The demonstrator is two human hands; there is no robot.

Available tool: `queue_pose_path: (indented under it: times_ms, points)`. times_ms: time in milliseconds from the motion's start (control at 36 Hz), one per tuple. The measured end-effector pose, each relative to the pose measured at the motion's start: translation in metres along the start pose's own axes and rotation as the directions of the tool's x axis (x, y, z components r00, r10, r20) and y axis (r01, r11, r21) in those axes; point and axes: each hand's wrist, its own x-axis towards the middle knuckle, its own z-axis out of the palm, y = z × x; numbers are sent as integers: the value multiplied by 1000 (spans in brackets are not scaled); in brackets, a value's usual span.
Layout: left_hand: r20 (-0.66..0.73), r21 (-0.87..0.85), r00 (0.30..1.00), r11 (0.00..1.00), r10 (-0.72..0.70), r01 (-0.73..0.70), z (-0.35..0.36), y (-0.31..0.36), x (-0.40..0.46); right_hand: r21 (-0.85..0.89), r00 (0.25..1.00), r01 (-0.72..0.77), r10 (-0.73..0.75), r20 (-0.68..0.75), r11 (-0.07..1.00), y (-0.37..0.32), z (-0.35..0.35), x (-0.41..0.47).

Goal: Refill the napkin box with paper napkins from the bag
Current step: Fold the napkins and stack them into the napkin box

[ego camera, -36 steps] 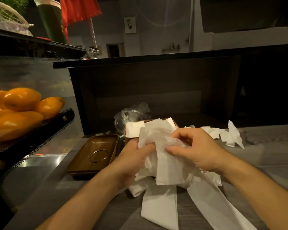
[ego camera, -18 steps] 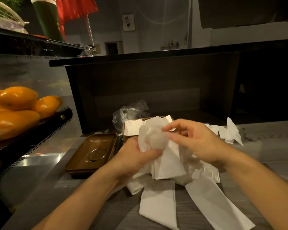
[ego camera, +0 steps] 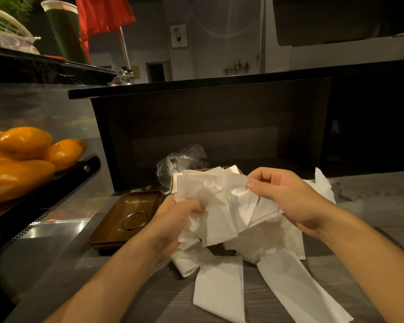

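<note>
Grey wooden counter (ego camera: pixel 371 229) holds loose napkins; your left hand (ego camera: pixel 173 220) and right hand (ego camera: pixel 287 197) grip a napkin bundle (ego camera: pixel 219 206) above the barely visible napkin box (ego camera: pixel 203 170), so filling looks unfinished.

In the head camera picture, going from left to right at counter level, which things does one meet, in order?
Orange fruits → brown tray → left hand → bunch of napkins → right hand → loose napkins behind that hand.

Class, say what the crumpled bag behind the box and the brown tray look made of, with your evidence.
Bag: thin clear plastic film; see-through, with shiny creases.
Brown tray: probably glazed ceramic or lacquered wood; smooth, with soft reflections, so uncertain.
</note>
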Motion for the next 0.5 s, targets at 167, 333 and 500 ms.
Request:
queue_pose_path:
  times_ms: [167, 333, 500]
  points:
    - [-81, 12, 997, 1000, 4, -3, 1, 0, 4, 176, 1000, -28, 26, 12, 984, -5, -3, -3]
    - [14, -75, 999, 997, -35, 36, -1, 3, 0, -25, 999, -25, 25, -26, 999, 1, 3, 1]
    - [4, -222, 999, 974, -38, 38, -4, 6, 0, -148, 996, 0, -13, -85, 989, 7, 8, 4]
